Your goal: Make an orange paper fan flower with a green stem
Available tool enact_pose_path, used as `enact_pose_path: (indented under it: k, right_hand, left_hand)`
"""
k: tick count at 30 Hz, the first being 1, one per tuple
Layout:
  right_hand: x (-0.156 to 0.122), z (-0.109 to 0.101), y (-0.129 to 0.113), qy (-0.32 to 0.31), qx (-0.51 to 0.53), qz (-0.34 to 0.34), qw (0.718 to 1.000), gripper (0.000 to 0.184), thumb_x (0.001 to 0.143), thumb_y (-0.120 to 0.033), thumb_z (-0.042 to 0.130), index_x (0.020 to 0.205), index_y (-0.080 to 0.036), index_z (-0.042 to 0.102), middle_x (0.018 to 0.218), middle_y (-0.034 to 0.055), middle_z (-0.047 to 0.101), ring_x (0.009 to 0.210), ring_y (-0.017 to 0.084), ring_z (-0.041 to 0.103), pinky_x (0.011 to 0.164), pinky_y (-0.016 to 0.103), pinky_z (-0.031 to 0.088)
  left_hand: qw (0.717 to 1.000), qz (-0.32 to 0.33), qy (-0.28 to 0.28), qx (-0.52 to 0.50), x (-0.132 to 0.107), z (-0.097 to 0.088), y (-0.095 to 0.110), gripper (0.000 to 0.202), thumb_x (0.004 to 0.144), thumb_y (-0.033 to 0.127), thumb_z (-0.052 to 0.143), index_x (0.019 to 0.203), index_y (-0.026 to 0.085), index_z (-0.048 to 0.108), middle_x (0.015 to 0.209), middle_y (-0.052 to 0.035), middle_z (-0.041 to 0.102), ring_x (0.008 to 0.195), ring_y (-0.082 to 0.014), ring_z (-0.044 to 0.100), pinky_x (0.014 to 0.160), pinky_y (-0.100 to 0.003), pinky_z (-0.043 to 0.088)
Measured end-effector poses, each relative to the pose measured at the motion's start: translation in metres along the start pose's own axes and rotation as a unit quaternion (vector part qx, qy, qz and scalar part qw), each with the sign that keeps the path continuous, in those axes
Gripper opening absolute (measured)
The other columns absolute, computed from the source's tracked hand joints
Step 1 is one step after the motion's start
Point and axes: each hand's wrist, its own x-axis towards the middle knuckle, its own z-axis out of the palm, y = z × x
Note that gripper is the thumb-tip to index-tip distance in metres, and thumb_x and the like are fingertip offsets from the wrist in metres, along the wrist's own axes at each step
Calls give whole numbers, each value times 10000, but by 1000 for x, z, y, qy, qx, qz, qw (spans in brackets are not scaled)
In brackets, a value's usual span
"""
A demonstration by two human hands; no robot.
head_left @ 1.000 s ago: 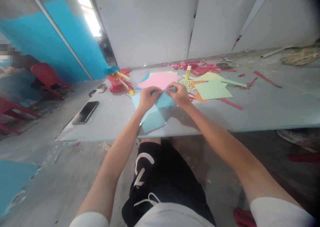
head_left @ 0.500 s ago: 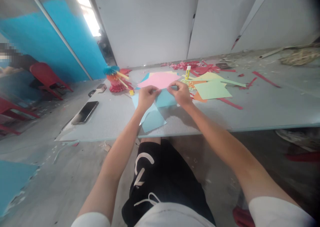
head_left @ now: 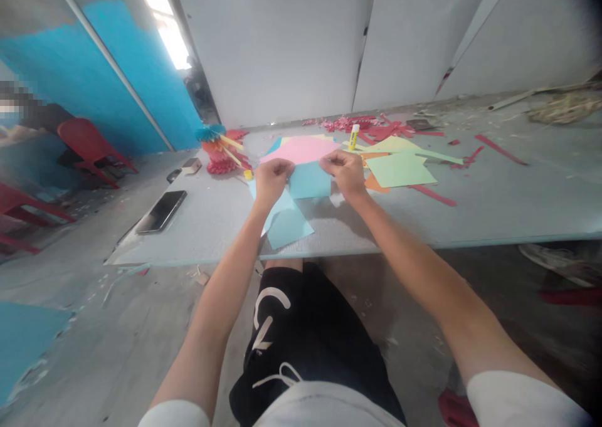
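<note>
Head view: 2 bare hands meet over the middle of the counter (head_left: 226, 229), holding a blue sheet (head_left: 310, 181) by its far edge. The left hand (head_left: 273, 179) has its grip closed, thumb against fingers, at the sheet's left end; the right hand (head_left: 345, 171) pinches the right end the same way, the 2 grips a little apart with the edge between them. The sheet seems raised, with shadow on the counter nearby, and its far edge lies in front of the pink sheet (head_left: 301, 148). A 2nd blue sheet (head_left: 291, 223) lies near the counter's front edge. As for progress, the held sheet looks whole: no cut or fringe shows on it, and whether its edge is folded or glued I cannot tell. Elsewhere, cutting looks done: red strips (head_left: 435, 195) lie at the right, and a fringed paper piece (head_left: 220, 151) stands at the left. The green sheet (head_left: 402, 168) looks uncut, so paper seems to remain unworked. The glue stick (head_left: 353, 137) stands upright beyond the right hand; a yellow cap (head_left: 248, 174), probably its own, sits beside the left hand. The phone (head_left: 162, 212) lies flat, well apart.
</note>
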Motion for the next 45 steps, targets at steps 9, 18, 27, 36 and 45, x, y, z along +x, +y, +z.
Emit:
enact_pose_path:
  k: [9,18,27,36,45]
  right_hand:
    - [4,-3,7,-10,28,12,999,128,720,-335,778,748,-210,772,762,9,717,735,158,627,705,306,516]
    - [5,-2,12,-28,35,18,999,179,737,-381,783,786,-211,759,768,7,716,694,139,606,655,285,490]
    - [-5,-3,0,-63,-105,-113,986,121,829,-307,705,905,-225,751,966,42,771,864,198,677,839,361,529]
    - [-10,3,-5,-134,-203,-201,949,123,898,-282,629,835,-235,724,920,58,755,926,241,650,902,394,473]
    - [-5,-1,1,-99,-203,-186,956,96,836,-188,640,793,-223,718,853,46,750,874,233,647,846,375,472]
  left_hand:
    - [997,0,26,-75,-2,-1,13,49,739,215,747,767,174,751,709,-27,701,633,-121,601,592,-248,495]
    - [998,24,51,-27,-4,-1,19,54,757,161,711,786,188,747,759,-29,735,686,-140,636,670,-276,511]
    - [993,81,30,85,-9,-1,26,102,827,154,621,801,197,710,825,-35,749,735,-160,653,746,-298,524]
    - [974,145,-43,169,-16,7,29,133,849,142,581,820,203,696,825,-45,726,704,-159,601,726,-295,471]
    - [983,119,0,141,-10,4,24,126,811,119,580,796,203,673,825,-37,724,729,-165,616,747,-298,483]
